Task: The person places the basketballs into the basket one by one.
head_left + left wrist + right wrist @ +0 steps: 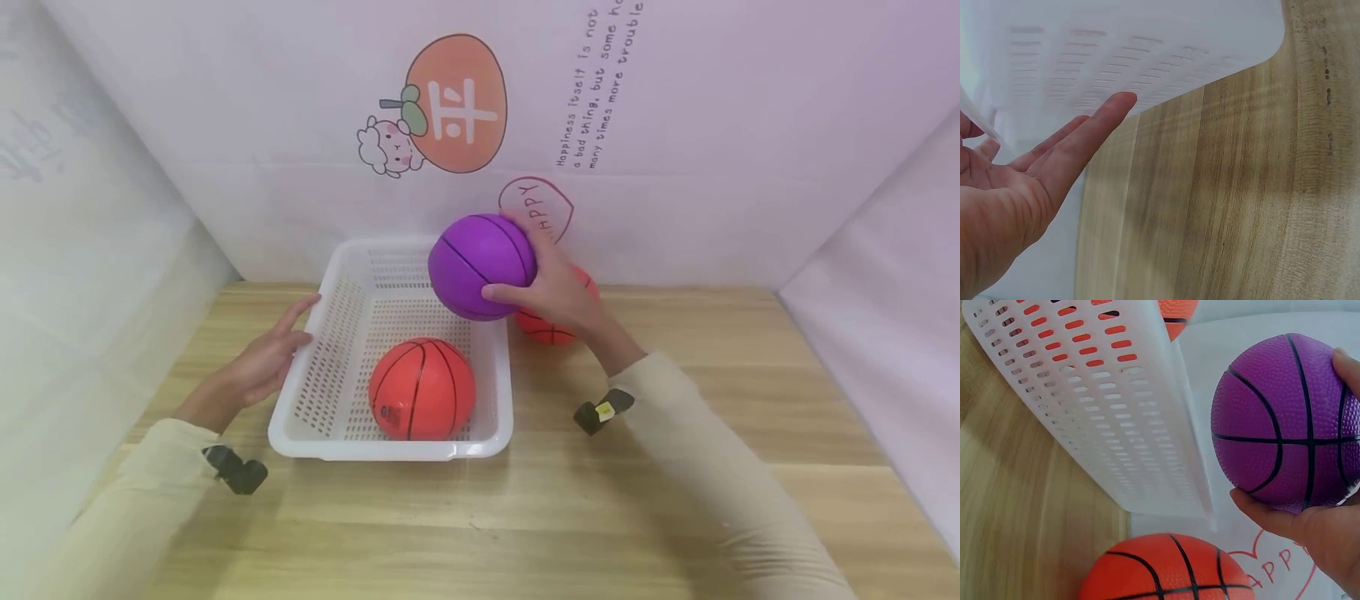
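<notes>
Head view. One counter (360,533), wood-grained, plank-marked; white cloth (690,217) behind and at both sides. Printed on the cloth: one orange fruit (491,75) bearing one white character set sideways; one lamb (390,150); one text (596,100) in three lines, "Happiness itself is not / a bad thing, but some…/ many times more trouble", cut by the upper edge; one heart (562,204), "HAPPY". Basket, one, white, slotted (390,451), on the counter. Balls, three: one red ball (422,390) inside the basket, its small dark mark illegible; a second red ball (551,332) outside, just right of it, partly hidden; one purple ball (468,265), held in the right hand (551,287) at the basket's far right corner. Left hand (266,362): fingers extended at the left rim. Sleeves, two, pale (697,433).

Left wrist view. One slotted basket wall, counter planks, the left hand's fingers straight alongside the wall.

Right wrist view. Purple ball between thumb and fingers; one red ball below, one behind the slots; on the heart, "APP" legible.
</notes>
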Demonstrator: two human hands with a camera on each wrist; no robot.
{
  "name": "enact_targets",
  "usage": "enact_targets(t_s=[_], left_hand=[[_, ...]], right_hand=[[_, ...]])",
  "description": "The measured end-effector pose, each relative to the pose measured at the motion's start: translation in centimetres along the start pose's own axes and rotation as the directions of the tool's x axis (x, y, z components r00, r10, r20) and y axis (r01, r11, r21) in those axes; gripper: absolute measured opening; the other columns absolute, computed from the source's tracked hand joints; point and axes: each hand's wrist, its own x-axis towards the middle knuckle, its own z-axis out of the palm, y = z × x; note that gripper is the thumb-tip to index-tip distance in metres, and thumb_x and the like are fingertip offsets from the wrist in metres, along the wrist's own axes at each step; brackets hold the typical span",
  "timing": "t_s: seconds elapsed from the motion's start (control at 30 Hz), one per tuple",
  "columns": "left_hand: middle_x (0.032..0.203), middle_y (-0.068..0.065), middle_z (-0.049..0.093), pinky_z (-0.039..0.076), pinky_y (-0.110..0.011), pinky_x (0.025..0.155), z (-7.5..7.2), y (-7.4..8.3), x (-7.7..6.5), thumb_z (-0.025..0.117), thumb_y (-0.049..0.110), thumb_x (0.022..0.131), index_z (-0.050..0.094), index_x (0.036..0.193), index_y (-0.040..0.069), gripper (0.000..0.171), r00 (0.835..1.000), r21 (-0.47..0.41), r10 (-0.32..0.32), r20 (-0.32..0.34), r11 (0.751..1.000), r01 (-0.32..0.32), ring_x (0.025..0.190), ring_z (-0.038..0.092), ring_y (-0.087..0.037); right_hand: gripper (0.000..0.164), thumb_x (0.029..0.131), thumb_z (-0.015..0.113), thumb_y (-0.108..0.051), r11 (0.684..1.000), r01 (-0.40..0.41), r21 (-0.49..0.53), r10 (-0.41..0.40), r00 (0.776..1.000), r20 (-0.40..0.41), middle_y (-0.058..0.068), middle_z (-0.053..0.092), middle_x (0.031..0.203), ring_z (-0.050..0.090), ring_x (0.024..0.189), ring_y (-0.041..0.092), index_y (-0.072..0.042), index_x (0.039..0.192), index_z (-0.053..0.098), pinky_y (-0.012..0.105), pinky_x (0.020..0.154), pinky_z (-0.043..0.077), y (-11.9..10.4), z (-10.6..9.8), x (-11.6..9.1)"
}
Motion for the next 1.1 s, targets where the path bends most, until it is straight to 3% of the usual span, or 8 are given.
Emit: enact_targets(t_s=[0.3,0.53,0.67,0.93,1.1], left_hand=[[0.151,-0.039,0.021,0.051,-0.053,0.092,0.4,0.0,0.2,0.025,0.01,0.107,-0.011,0.16,0.027,0.066,1.0,-0.006,0.009,-0.002,1.0,-0.009,0.122,0.054,-0.037],[0.154,-0.037,0.018,0.049,-0.053,0.095,0.7,-0.2,0.5,0.024,0.011,0.107,-0.012,0.16,0.028,0.066,1.0,-0.005,0.008,-0.002,1.0,-0.008,0.13,0.042,-0.047],[0.153,-0.036,0.019,0.05,-0.053,0.094,0.5,-0.3,0.4,0.024,0.011,0.107,-0.011,0.16,0.028,0.066,1.0,0.007,-0.002,-0.018,1.0,0.002,0.129,0.044,-0.046],[0.156,-0.034,0.017,0.048,-0.058,0.094,0.4,-0.5,0.5,0.023,0.009,0.107,-0.01,0.16,0.03,0.066,1.0,-0.005,-0.008,-0.001,1.0,0.008,0.133,0.034,-0.054],[0.154,-0.036,0.018,0.05,-0.053,0.093,0.2,-0.2,0.2,0.024,0.012,0.107,-0.011,0.16,0.028,0.065,1.0,0.016,0.006,-0.008,1.0,-0.006,0.128,0.045,-0.045]], right_hand=[[0.099,0.078,0.084,-0.041,0.999,-0.005,0.046,0.005,1.0,0.001,0.003,0.031,0.156,0.046,0.13,0.03,-0.037,0.157,0.025,0.049,0.098,0.048,0.4,1.1,0.9],[0.097,0.076,0.086,-0.037,0.997,0.006,0.071,-0.006,1.0,0.007,0.005,0.035,0.149,0.048,0.126,0.027,-0.028,0.152,0.027,0.046,0.096,0.05,0.7,1.8,1.3],[0.096,0.075,0.087,-0.037,0.999,0.023,0.049,-0.023,1.0,0.002,0.005,0.036,0.147,0.048,0.125,0.025,-0.023,0.15,0.028,0.044,0.095,0.05,0.7,2.5,1.5],[0.095,0.072,0.089,-0.036,0.999,0.036,0.006,-0.036,0.999,0.024,0.004,0.041,0.143,0.051,0.122,0.023,-0.023,0.147,0.032,0.042,0.095,0.05,0.3,3.4,1.7],[0.096,0.07,0.09,-0.037,0.995,0.101,-0.023,-0.1,0.994,0.051,0.001,0.042,0.143,0.051,0.122,0.019,-0.023,0.148,0.036,0.039,0.094,0.05,0.2,4.2,2.3]])
